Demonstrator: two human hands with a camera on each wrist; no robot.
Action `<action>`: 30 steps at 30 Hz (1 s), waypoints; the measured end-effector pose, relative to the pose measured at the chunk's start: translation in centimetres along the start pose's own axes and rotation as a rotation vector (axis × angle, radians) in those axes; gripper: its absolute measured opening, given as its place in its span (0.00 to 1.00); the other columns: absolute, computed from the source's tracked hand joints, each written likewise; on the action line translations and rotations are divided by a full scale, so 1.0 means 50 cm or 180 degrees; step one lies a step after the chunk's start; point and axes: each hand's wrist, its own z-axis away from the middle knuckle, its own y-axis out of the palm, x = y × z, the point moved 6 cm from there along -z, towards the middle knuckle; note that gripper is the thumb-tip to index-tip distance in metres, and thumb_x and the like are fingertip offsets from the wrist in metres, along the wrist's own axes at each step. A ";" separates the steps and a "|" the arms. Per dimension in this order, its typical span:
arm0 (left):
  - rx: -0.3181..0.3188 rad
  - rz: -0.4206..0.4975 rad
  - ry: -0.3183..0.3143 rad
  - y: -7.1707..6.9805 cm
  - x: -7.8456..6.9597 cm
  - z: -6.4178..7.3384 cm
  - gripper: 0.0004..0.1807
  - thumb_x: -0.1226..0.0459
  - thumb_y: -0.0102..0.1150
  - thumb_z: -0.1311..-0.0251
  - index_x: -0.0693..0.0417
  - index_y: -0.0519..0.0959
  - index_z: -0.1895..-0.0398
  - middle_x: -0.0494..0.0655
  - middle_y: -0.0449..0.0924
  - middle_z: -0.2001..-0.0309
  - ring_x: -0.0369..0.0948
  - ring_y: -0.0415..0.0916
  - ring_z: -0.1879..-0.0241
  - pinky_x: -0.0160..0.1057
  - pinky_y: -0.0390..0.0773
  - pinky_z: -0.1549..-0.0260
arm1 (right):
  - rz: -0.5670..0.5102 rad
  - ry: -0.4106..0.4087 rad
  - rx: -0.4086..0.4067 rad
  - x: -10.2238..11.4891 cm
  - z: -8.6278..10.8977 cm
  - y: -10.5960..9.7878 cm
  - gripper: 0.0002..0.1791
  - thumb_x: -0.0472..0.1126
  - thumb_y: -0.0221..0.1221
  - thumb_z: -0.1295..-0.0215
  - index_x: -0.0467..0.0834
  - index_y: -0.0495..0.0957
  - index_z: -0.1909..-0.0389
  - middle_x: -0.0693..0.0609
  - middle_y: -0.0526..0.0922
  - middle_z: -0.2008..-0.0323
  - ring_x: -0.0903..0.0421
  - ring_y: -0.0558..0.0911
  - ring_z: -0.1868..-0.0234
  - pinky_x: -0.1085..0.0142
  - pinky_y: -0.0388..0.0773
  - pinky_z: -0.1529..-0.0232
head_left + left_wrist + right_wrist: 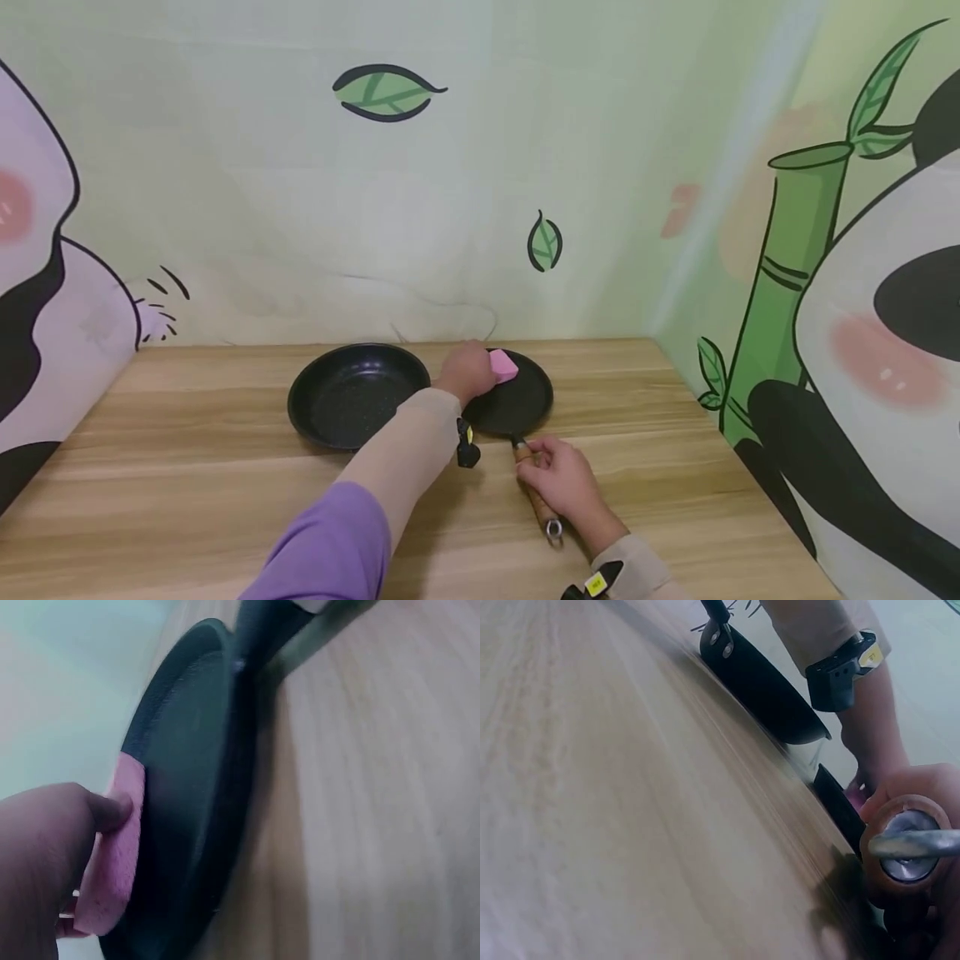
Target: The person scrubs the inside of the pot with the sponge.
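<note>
My left hand (468, 370) grips a pink sponge (116, 851) between thumb and fingers, and the sponge lies against the inside of a shallow black flat pan (517, 400). In the left wrist view the thumb presses on one face of the sponge, near the pan's rim. With thumb and fingers my right hand (561, 475) holds the pan's brown wooden handle (542, 508), which points toward me and ends in a metal ring (553, 528). The right wrist view looks straight at the handle's end, with that hand (922, 780) around it.
A deeper black frying pan (352, 400) stands on the wooden table (225, 500) left of the flat pan, partly behind my left forearm. The painted wall (262, 208) rises right behind both pans, and another wall borders the table on the right.
</note>
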 end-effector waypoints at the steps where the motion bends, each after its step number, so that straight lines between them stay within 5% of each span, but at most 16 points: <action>1: -0.0009 0.0020 -0.0081 -0.001 0.006 0.000 0.22 0.49 0.59 0.35 0.59 0.84 0.55 0.53 0.80 0.53 0.49 0.75 0.51 0.47 0.76 0.47 | 0.0029 0.0014 0.0006 0.000 0.001 0.001 0.19 0.44 0.66 0.47 0.39 0.82 0.55 0.57 0.74 0.80 0.59 0.72 0.78 0.65 0.68 0.73; 7: 0.0026 -0.0288 -0.0167 -0.028 0.024 0.007 0.28 0.42 0.59 0.36 0.59 0.85 0.55 0.56 0.79 0.54 0.51 0.73 0.51 0.50 0.74 0.46 | 0.0159 0.0025 0.0001 0.002 0.005 0.002 0.21 0.47 0.66 0.46 0.40 0.82 0.54 0.58 0.74 0.83 0.59 0.73 0.79 0.64 0.69 0.74; 14: 0.0309 -0.0591 -0.0040 -0.068 0.037 0.031 0.22 0.47 0.61 0.37 0.56 0.85 0.57 0.54 0.82 0.56 0.51 0.72 0.52 0.49 0.71 0.45 | 0.0105 0.0047 -0.0016 0.004 0.005 0.004 0.19 0.45 0.65 0.45 0.40 0.81 0.54 0.58 0.76 0.83 0.60 0.74 0.80 0.64 0.70 0.75; 21: 0.0720 -0.0685 -0.0003 -0.084 0.052 0.051 0.17 0.52 0.62 0.38 0.55 0.84 0.57 0.50 0.82 0.57 0.50 0.67 0.50 0.46 0.67 0.44 | 0.0064 0.0095 0.0015 0.003 0.003 0.011 0.19 0.45 0.64 0.45 0.40 0.81 0.54 0.57 0.81 0.80 0.60 0.76 0.78 0.63 0.72 0.72; 30: 0.0987 -0.0826 0.0108 -0.097 0.043 0.067 0.12 0.60 0.63 0.42 0.55 0.84 0.58 0.50 0.82 0.58 0.49 0.68 0.51 0.44 0.67 0.46 | 0.0018 0.0166 -0.0015 -0.005 0.001 0.008 0.20 0.46 0.65 0.44 0.39 0.81 0.53 0.55 0.85 0.74 0.60 0.78 0.75 0.63 0.75 0.70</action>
